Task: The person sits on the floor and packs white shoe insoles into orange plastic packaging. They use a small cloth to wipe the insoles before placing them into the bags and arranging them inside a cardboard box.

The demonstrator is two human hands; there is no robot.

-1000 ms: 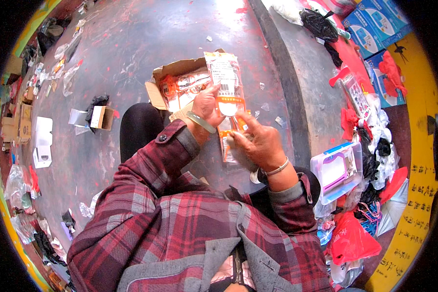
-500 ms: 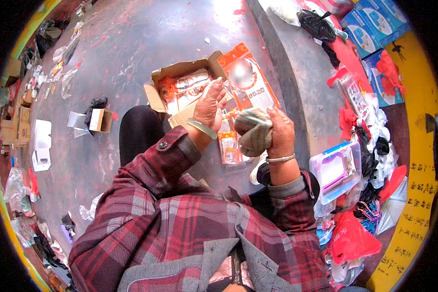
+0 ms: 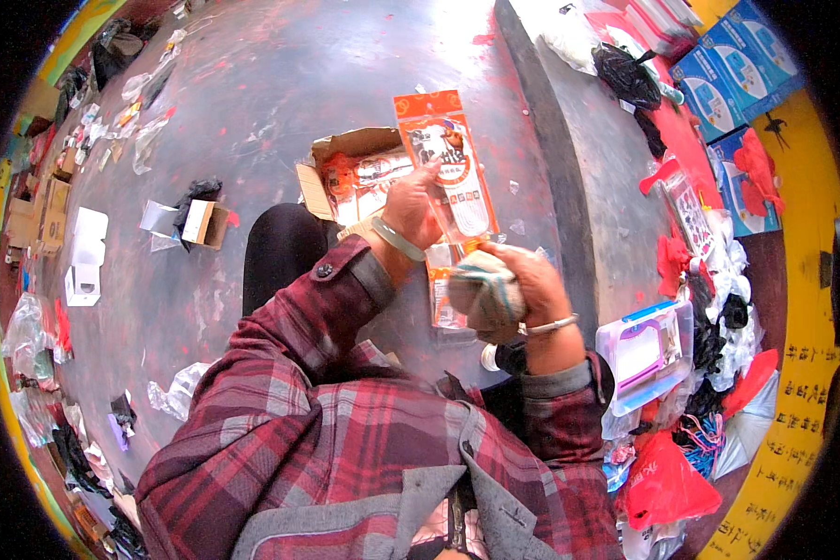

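Observation:
My left hand [image 3: 411, 207] is closed on the left edge of a flat orange-and-white packet [image 3: 463, 191] with a clear front, its fingers lying over the packet's side. The packet stands nearly upright in front of me. In my right hand [image 3: 534, 285] is a folded, striped grey-beige cloth bundle [image 3: 483, 294], slightly blurred, close below the packet's lower end. The right fingertips come near that end; whether they touch it I cannot tell. Behind my left hand sits an open cardboard box [image 3: 319, 194] of similar packets. More orange packets [image 3: 450, 303] lie below, partly hidden by my hands.
A clear plastic case [image 3: 644, 355] with a blue edge stands to the right, by a red plastic bag [image 3: 667, 481] and heaped bags. A raised dark ledge [image 3: 555, 159] runs along the floor. To the left are a small opened box [image 3: 205, 224] and a white carton [image 3: 86, 257].
The packet has been lifted and turned more upright, with my left hand now on its edge. My right hand has brought the cloth bundle slightly lower and turned it. The view has shifted slightly.

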